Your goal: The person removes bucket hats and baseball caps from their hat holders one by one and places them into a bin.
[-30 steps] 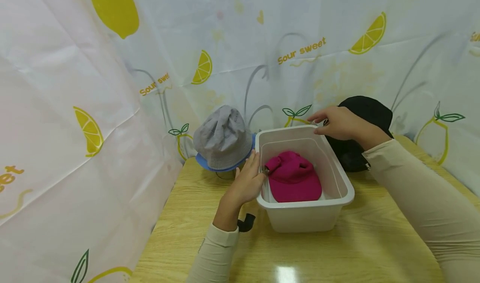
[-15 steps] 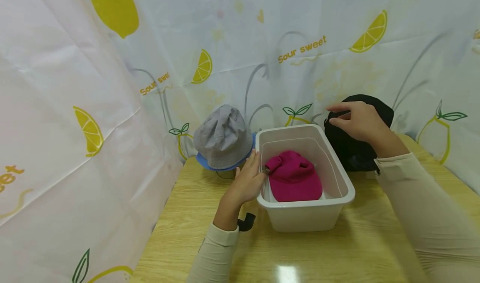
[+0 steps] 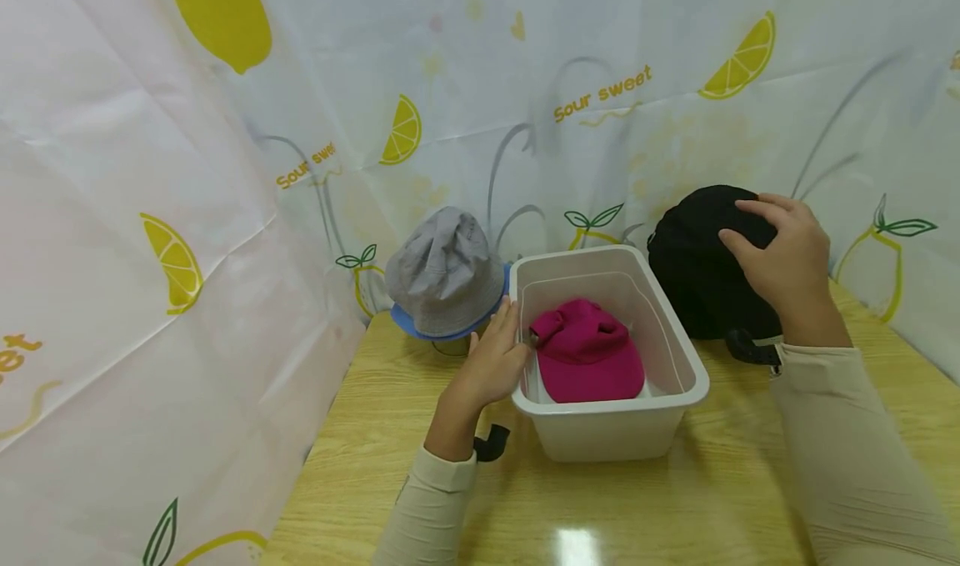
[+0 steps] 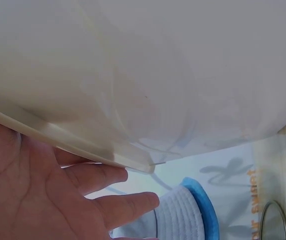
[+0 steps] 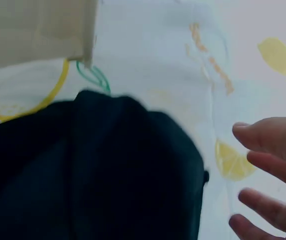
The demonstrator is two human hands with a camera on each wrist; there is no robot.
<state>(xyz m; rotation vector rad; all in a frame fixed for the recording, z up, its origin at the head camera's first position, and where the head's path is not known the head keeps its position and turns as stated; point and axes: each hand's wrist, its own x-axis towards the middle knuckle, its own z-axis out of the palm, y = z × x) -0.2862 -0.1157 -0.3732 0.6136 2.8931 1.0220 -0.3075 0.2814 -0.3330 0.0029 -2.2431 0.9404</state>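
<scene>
Desk: light wood-grain top, semi-gloss. Bin: off-white smooth plastic, tapered walls, rounded corners, rolled rim; it stands upright at mid-desk, well apart from the left edge, with its long axis running from the near edge toward the rear edge.

Left hand: touches the outside of the bin's left rim, fingers extended along it and not wrapped round it.

Magenta cap: matte fabric, creased crown, curved visor; lies inside the bin on its floor. The visor points to the near edge of the desk, the crown to the rear.

Right hand: released, thumb and fingers spread, apart from the black hat. This hat is dark soft fabric with a rounded crown; it sits right of the bin, toward the rear edge. Its facing direction cannot be told.

Grey bucket hat: wrinkled cloth, stitched brim, faint mark too small to read; stacked on a blue hat at the rear left corner.

Backdrop: creased white sheet, lemon prints, lettering "Sour sweet".
</scene>
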